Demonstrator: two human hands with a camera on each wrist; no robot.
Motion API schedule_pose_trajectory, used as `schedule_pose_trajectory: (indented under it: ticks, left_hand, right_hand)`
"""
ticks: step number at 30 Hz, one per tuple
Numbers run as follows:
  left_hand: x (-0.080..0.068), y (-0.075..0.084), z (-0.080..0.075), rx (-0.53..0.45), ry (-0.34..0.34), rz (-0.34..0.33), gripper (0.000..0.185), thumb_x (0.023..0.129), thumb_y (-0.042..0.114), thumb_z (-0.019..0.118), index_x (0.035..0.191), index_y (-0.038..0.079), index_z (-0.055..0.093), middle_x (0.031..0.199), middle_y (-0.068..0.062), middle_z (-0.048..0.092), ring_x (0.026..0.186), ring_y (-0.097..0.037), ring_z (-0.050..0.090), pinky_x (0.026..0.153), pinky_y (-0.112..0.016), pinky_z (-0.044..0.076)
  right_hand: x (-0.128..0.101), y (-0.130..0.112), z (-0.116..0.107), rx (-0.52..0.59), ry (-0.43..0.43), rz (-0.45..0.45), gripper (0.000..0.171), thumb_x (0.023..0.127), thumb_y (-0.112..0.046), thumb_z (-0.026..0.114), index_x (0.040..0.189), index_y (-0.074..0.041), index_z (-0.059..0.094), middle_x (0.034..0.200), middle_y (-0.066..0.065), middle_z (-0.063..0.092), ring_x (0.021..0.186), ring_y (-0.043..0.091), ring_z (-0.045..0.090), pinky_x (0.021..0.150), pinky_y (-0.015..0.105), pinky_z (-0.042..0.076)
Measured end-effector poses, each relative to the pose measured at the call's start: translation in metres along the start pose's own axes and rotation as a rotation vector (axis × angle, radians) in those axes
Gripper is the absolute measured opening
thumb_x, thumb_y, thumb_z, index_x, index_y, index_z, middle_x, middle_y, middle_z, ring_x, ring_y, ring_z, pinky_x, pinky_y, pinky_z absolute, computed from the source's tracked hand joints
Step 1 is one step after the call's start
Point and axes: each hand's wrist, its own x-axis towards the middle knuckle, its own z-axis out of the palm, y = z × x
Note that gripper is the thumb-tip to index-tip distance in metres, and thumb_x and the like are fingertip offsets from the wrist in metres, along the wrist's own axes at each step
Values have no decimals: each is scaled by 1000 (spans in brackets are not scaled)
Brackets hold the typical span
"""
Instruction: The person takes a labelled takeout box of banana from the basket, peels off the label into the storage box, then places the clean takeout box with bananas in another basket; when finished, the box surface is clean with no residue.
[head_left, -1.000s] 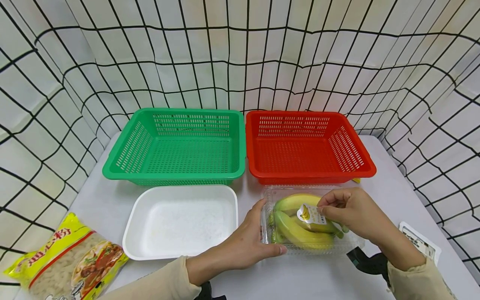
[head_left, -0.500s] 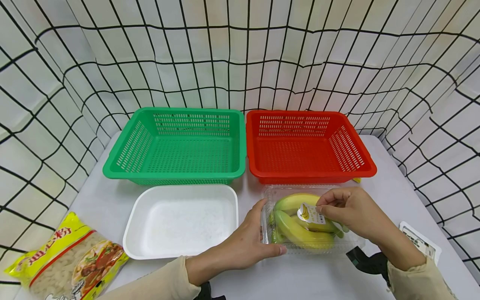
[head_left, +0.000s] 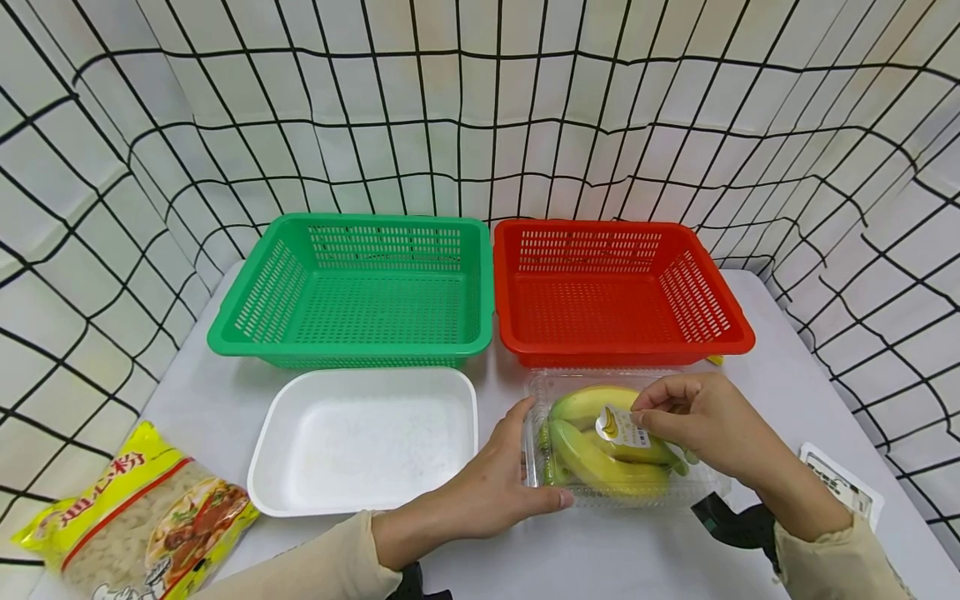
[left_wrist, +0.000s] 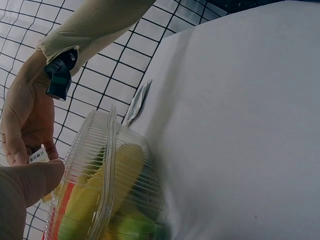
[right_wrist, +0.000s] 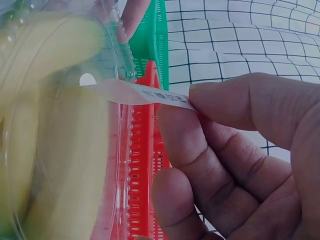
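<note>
A clear plastic clamshell box [head_left: 540,468] holding bananas [head_left: 606,462] lies on the table in front of the red basket, its lid down. My left hand [head_left: 491,479] holds the box by its left side, the thumb along the front and the fingers at the left edge. Between thumb and forefinger, my right hand [head_left: 693,421] pinches the right end of a white label [head_left: 622,429] with a banana picture. In the right wrist view the label's pinched end [right_wrist: 172,98] stands up off the lid, while its other end still lies on the plastic.
A green basket [head_left: 348,356] and a red basket [head_left: 622,358] stand at the back. A white tray [head_left: 363,442] lies left of the box, with a yellow food bag [head_left: 150,521] beyond it. At right lies a printed card [head_left: 840,483]. Black mesh [head_left: 495,125] surrounds the table.
</note>
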Motion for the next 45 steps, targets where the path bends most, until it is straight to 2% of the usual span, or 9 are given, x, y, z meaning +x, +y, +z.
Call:
schedule_pose_trajectory:
  ticks: [7, 17, 25, 35, 42, 45]
  left_hand:
    - [-2, 0, -1, -5, 0, -7, 114, 85, 39, 82, 166, 8, 7, 167, -17, 21, 132, -27, 51, 114, -52, 40]
    - [-4, 0, -1, -44, 2, 3, 111, 86, 37, 83, 166, 11, 10, 163, -15, 26, 128, -26, 53, 108, -45, 46]
    - [-7, 0, -2, -80, -15, -29, 110, 87, 35, 82, 166, 11, 9, 165, -16, 24, 127, -35, 56, 105, -46, 52]
    - [-17, 4, -9, -21, -27, -70, 107, 87, 41, 81, 166, 15, 13, 163, -14, 30, 124, -28, 61, 97, -41, 54]
    - [-27, 10, -21, -33, -22, -72, 106, 89, 43, 81, 166, 17, 13, 164, -14, 31, 128, -33, 60, 101, -48, 53]
    - [-32, 13, -28, -45, -25, -73, 104, 90, 43, 80, 166, 21, 14, 166, -10, 30, 132, -35, 58, 105, -54, 51]
  right_hand:
    - [0, -3, 1, 11, 0, -12, 3, 94, -12, 76, 94, -9, 77, 80, 4, 68, 77, 20, 61, 64, 27, 57]
    - [-1, -6, 2, 44, -3, -31, 6, 94, -5, 73, 93, -8, 77, 82, 5, 70, 76, 20, 63, 62, 27, 56]
    - [1, -7, 4, 46, 1, -48, 6, 94, -5, 73, 93, -9, 78, 83, 6, 71, 77, 21, 63, 64, 27, 58]
    - [4, -8, 8, 84, -5, -45, 5, 95, -7, 74, 97, -6, 78, 87, 4, 73, 78, 18, 65, 67, 26, 60]
    - [4, -9, 9, 85, -4, -52, 4, 95, -7, 75, 96, -7, 78, 87, 4, 73, 80, 21, 66, 68, 27, 60]
    - [5, -10, 10, 82, -3, -49, 4, 95, -7, 74, 96, -7, 78, 87, 4, 73, 80, 23, 66, 68, 28, 60]
